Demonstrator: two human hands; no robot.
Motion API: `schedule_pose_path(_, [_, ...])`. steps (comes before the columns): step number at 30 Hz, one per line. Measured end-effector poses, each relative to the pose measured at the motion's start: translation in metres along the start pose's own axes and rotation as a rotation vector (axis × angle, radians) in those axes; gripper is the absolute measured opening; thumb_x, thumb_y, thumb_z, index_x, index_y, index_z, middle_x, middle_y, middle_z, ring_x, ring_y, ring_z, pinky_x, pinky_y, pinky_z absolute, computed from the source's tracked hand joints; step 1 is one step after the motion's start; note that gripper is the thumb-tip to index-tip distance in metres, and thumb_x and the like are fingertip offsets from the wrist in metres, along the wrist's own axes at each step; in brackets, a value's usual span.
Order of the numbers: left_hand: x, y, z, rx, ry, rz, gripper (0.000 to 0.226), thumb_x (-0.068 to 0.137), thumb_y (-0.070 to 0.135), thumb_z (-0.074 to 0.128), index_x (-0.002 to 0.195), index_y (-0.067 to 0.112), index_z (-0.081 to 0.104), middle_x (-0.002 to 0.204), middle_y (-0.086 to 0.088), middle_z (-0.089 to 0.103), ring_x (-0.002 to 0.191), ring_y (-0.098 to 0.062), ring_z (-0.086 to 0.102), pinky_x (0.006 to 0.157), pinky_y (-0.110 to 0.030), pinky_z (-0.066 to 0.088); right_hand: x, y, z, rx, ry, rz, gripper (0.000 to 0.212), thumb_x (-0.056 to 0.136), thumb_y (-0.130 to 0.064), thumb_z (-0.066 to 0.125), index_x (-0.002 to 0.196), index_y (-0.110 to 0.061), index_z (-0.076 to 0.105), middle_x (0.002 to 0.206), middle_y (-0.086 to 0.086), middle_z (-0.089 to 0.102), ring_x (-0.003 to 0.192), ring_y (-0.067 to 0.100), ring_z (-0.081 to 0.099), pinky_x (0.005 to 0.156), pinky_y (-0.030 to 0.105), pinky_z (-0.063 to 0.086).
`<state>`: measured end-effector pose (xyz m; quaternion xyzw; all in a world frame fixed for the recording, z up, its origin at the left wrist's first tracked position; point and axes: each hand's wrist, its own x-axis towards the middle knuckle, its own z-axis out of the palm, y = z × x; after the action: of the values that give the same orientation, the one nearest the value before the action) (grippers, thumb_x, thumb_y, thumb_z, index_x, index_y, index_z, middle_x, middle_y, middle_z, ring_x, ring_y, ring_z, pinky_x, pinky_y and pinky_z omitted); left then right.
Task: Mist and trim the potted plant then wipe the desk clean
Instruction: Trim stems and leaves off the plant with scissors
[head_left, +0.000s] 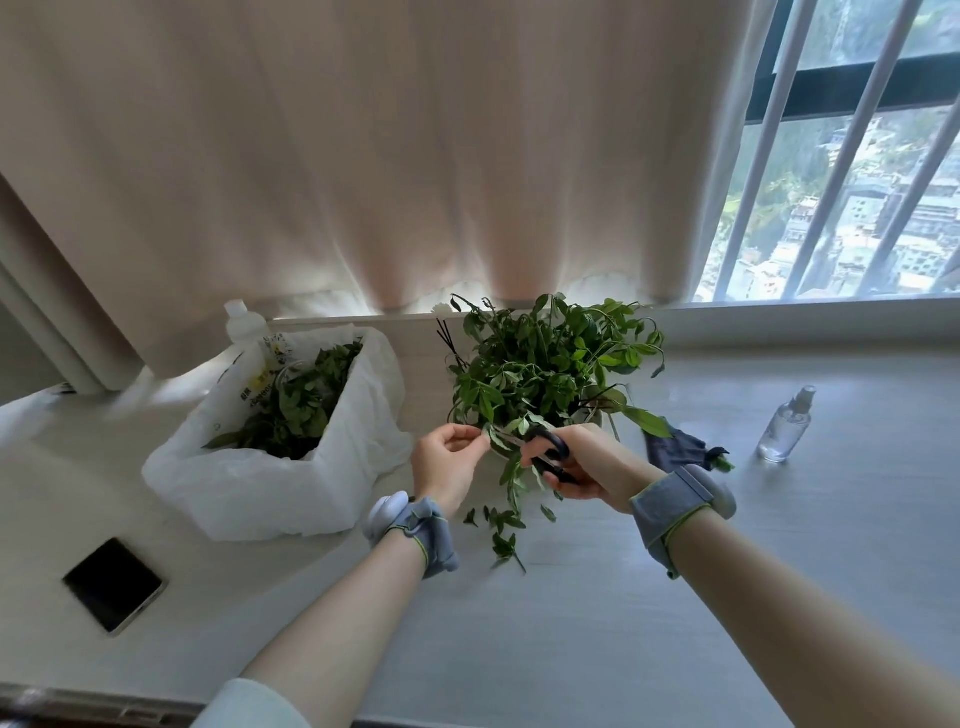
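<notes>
A leafy green potted plant (550, 364) stands at the back of the white desk (623, 597), its pot mostly hidden by foliage and my hands. At the plant's near edge, my left hand (447, 462) pinches a drooping leaf. My right hand (576, 462) grips black-handled scissors (545, 449), whose blades point left at that leaf's stem. Cut leaves (501, 525) lie on the desk just below my hands. A clear spray bottle (787, 426) stands to the right. A dark grey cloth (675, 449) lies between the plant and the bottle.
A white plastic bag (270, 462) holding trimmed leaves sits left of the plant, with a white bottle (243, 322) behind it. A dark phone (114, 584) lies near the desk's left front. Curtain and barred window run along the back.
</notes>
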<state>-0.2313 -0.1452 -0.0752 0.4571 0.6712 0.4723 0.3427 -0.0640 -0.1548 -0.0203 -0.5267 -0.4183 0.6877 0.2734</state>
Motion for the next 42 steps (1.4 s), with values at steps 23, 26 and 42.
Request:
schedule_pose_path(23, [0.001,-0.001,-0.007,-0.134,-0.045,-0.169,0.016,0.079,0.007,0.066,0.065,0.016,0.066,0.064,-0.002,0.064,0.061,-0.013,0.052,0.062,-0.022,0.042,0.027,0.014,0.013,-0.03,0.048,-0.067,0.007,0.083,-0.004,0.064,0.083,0.0,0.069,0.064,0.012,0.051,0.052,0.021,0.045,0.044,0.022,0.035])
schedule_pose_path(26, [0.002,-0.004,-0.008,-0.087,-0.027,-0.184,0.017,0.076,0.01,0.066,0.06,0.016,0.064,0.061,0.0,0.063,0.064,-0.015,0.053,0.068,-0.026,0.044,0.026,0.013,0.012,-0.006,0.053,-0.082,0.01,0.089,0.003,0.058,0.089,0.007,0.067,0.065,0.013,0.049,0.049,0.02,0.043,0.037,0.018,0.037])
schedule_pose_path(42, [0.012,-0.023,0.003,0.175,-0.119,-0.137,0.008,0.074,0.022,0.077,0.08,0.018,0.074,0.079,0.003,0.069,0.081,-0.012,0.061,0.071,-0.022,0.043,0.019,0.014,0.005,-0.026,-0.059,-0.32,0.011,0.087,-0.002,0.059,0.092,0.005,0.065,0.052,0.009,0.044,0.034,0.013,0.037,0.035,0.015,0.028])
